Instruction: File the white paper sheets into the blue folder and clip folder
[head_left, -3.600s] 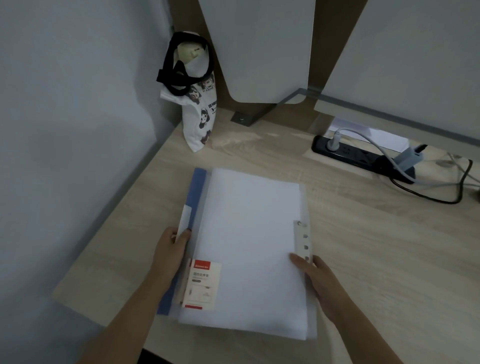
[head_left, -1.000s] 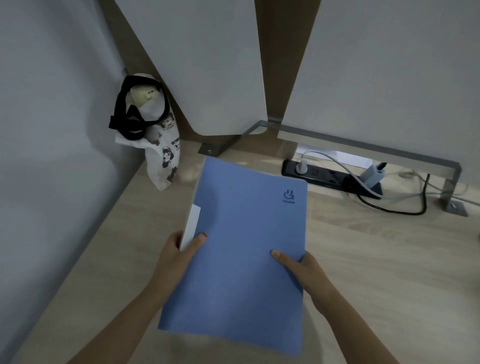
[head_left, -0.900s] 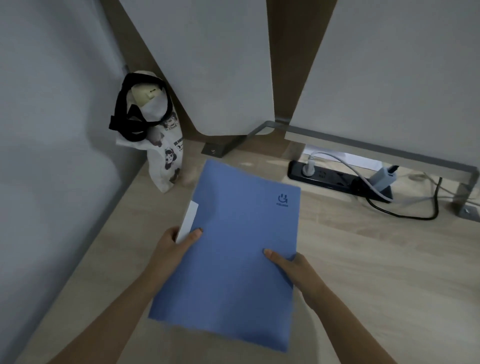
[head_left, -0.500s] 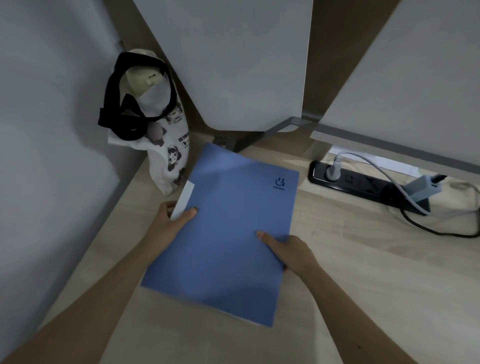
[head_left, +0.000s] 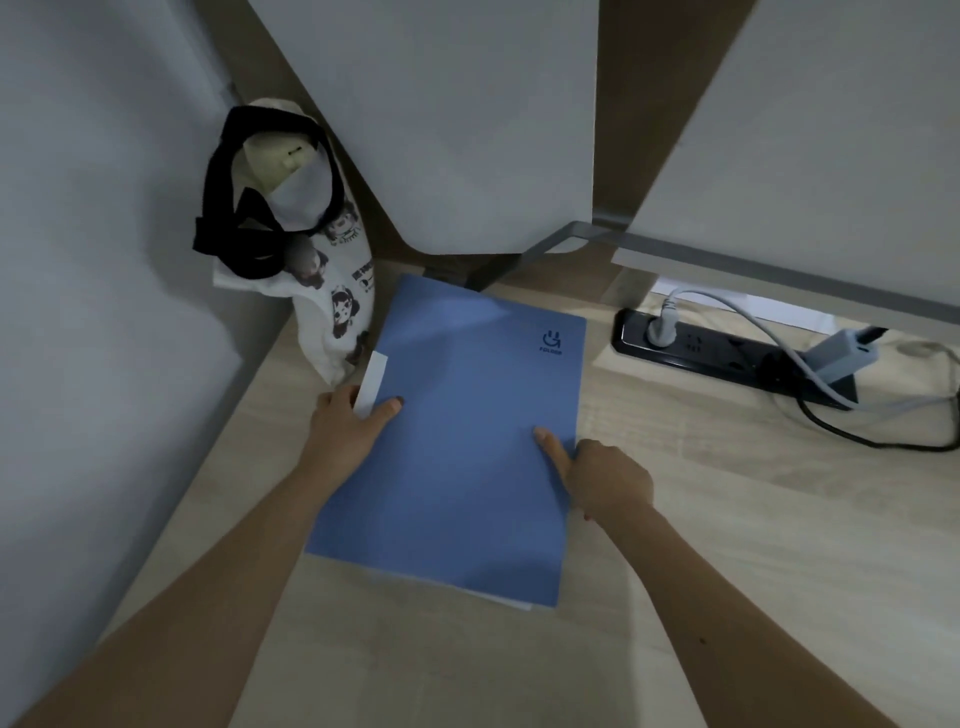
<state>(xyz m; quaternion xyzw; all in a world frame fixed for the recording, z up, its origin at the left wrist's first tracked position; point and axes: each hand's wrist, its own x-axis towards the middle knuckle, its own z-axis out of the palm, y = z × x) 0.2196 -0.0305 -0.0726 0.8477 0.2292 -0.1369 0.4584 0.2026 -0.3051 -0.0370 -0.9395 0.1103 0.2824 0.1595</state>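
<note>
left hand (head_left: 349, 422) clamped on folder (head_left: 467, 441) left edge, thumb on cover, white tab (head_left: 372, 384) pinched there. right hand (head_left: 597, 475) clamped on right edge, thumb on top. folder held closed between hands, low over desk (head_left: 727, 519), long axis running away from hands toward bag (head_left: 322, 291). white sheet corner (head_left: 511, 603) showing at near edge. both hands equally near; setting down judged next.

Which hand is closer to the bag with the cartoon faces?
The left. The left hand grips the blue folder's left edge, just below the cartoon bag. The right hand holds the folder's right edge, the whole folder away from the bag.
</note>
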